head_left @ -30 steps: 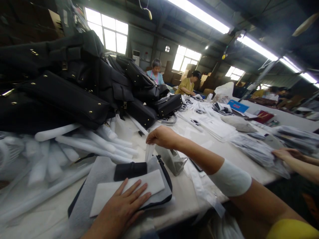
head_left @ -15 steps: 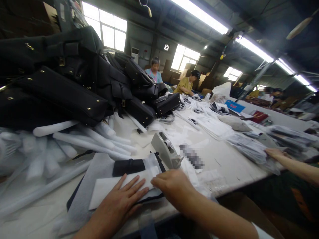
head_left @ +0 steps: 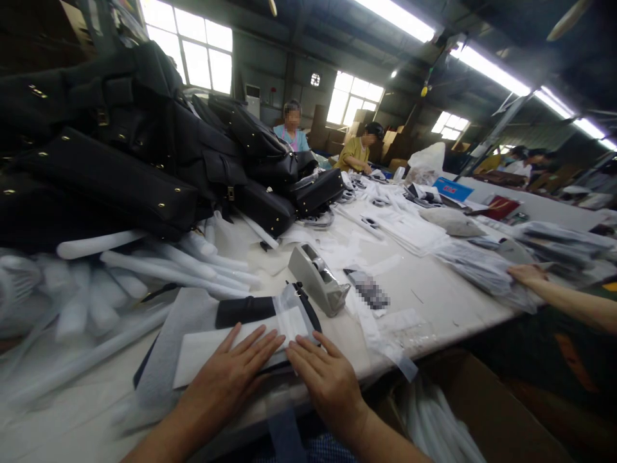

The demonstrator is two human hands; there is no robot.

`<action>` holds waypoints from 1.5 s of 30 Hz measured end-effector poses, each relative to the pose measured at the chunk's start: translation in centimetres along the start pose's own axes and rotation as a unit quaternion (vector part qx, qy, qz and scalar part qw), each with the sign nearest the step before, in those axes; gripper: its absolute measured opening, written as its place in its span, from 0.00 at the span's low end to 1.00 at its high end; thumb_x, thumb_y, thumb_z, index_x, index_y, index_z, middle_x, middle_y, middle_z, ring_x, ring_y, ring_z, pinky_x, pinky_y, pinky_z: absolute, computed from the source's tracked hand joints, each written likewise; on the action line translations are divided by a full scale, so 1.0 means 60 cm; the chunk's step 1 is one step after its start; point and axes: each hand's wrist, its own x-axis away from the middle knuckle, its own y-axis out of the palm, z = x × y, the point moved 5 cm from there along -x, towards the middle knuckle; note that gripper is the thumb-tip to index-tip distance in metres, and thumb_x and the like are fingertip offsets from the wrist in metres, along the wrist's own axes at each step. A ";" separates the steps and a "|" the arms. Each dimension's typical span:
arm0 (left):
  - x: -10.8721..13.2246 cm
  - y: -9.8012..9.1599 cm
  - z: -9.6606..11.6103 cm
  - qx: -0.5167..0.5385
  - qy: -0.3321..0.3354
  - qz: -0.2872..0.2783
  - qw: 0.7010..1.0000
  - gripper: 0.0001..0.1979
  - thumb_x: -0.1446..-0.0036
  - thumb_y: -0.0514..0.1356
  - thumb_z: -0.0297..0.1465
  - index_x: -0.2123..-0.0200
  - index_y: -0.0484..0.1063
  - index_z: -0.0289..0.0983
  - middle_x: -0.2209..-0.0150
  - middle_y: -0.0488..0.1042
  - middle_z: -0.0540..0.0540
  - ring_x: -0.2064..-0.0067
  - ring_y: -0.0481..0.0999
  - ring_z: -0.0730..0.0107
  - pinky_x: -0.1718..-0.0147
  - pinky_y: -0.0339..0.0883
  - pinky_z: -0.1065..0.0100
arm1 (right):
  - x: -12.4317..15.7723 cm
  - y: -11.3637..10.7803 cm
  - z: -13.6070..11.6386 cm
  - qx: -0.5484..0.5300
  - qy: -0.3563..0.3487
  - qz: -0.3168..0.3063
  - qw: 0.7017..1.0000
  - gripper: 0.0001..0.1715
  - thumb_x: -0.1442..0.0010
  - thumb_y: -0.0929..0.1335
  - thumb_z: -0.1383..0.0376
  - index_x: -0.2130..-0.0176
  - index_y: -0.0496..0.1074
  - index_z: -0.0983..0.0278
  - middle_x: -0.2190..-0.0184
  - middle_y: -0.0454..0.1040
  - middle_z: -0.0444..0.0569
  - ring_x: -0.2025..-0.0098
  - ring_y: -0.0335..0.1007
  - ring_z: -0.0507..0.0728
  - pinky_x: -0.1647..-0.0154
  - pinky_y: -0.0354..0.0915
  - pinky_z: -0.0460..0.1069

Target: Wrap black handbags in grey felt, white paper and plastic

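Note:
My left hand (head_left: 229, 370) lies flat, fingers stretched out, on a folded white sheet (head_left: 197, 354). Beside it my right hand (head_left: 330, 376) also lies flat, its fingertips on the sheet's right end. Under the sheet is a black leather-like piece (head_left: 245, 311), partly covered; what it is I cannot tell. A pale grey wrapping sheet (head_left: 168, 354) spreads beneath on the left. Just beyond my right hand stands a grey tape dispenser (head_left: 315, 280). A thin black strap (head_left: 308, 305) curves beside the dispenser.
Black handbags (head_left: 110, 180) are heaped at the back left, above white foam-wrapped tubes (head_left: 183, 270). Wrapped flat packs (head_left: 482, 280) lie to the right, touched by another person's hand (head_left: 527, 275). Below the table edge, a carton (head_left: 501, 405) holds white tubes. Two co-workers are behind the table.
My right hand has gone from bent, gathered fingers to lying flat on the sheet's right end. My left hand has stayed flat on the sheet. The view has shifted slightly.

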 end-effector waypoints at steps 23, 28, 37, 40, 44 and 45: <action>-0.003 0.006 0.000 -0.011 0.006 -0.025 1.000 0.24 0.32 0.53 0.40 0.35 0.55 0.51 0.37 0.66 0.48 0.37 0.66 0.57 0.38 0.53 0.47 | 0.008 -0.045 0.010 -0.182 0.115 -0.061 0.975 0.16 0.30 0.64 0.60 0.50 0.75 0.64 0.57 0.81 0.52 0.54 0.78 0.58 0.50 0.72 0.51; -0.001 0.013 -0.002 0.004 -0.002 -0.027 1.000 0.26 0.32 0.53 0.38 0.33 0.52 0.52 0.36 0.64 0.48 0.36 0.64 0.57 0.37 0.51 0.47 | -0.015 -0.048 0.050 -0.145 0.129 -0.061 0.979 0.11 0.31 0.65 0.64 0.54 0.76 0.62 0.63 0.81 0.49 0.62 0.76 0.55 0.58 0.71 0.49; 0.000 0.013 -0.001 0.016 -0.008 0.010 1.000 0.26 0.32 0.53 0.38 0.33 0.52 0.51 0.37 0.67 0.48 0.37 0.66 0.57 0.37 0.50 0.47 | -0.035 0.004 0.046 0.002 -0.036 -0.149 0.988 0.11 0.37 0.72 0.60 0.56 0.74 0.62 0.64 0.78 0.48 0.62 0.69 0.58 0.59 0.63 0.53; -0.001 0.012 -0.001 0.016 -0.009 0.005 1.000 0.24 0.32 0.53 0.38 0.35 0.56 0.50 0.37 0.66 0.48 0.37 0.65 0.58 0.37 0.49 0.48 | -0.030 0.005 0.035 0.027 -0.092 -0.120 0.988 0.07 0.31 0.65 0.67 0.56 0.73 0.65 0.65 0.76 0.49 0.62 0.68 0.57 0.56 0.61 0.54; -0.006 0.005 -0.004 0.023 -0.013 0.000 1.000 0.23 0.32 0.53 0.37 0.35 0.57 0.48 0.38 0.68 0.48 0.38 0.67 0.58 0.38 0.51 0.48 | -0.035 0.011 0.028 0.058 -0.097 -0.097 0.989 0.11 0.29 0.61 0.70 0.58 0.72 0.65 0.67 0.74 0.49 0.64 0.66 0.56 0.58 0.60 0.53; -0.007 0.004 -0.005 0.025 -0.014 -0.002 1.000 0.23 0.32 0.52 0.37 0.35 0.57 0.48 0.38 0.68 0.48 0.38 0.67 0.59 0.38 0.51 0.49 | -0.038 0.014 0.028 0.066 -0.088 -0.097 0.989 0.12 0.29 0.61 0.70 0.60 0.72 0.65 0.68 0.73 0.48 0.65 0.65 0.56 0.60 0.59 0.53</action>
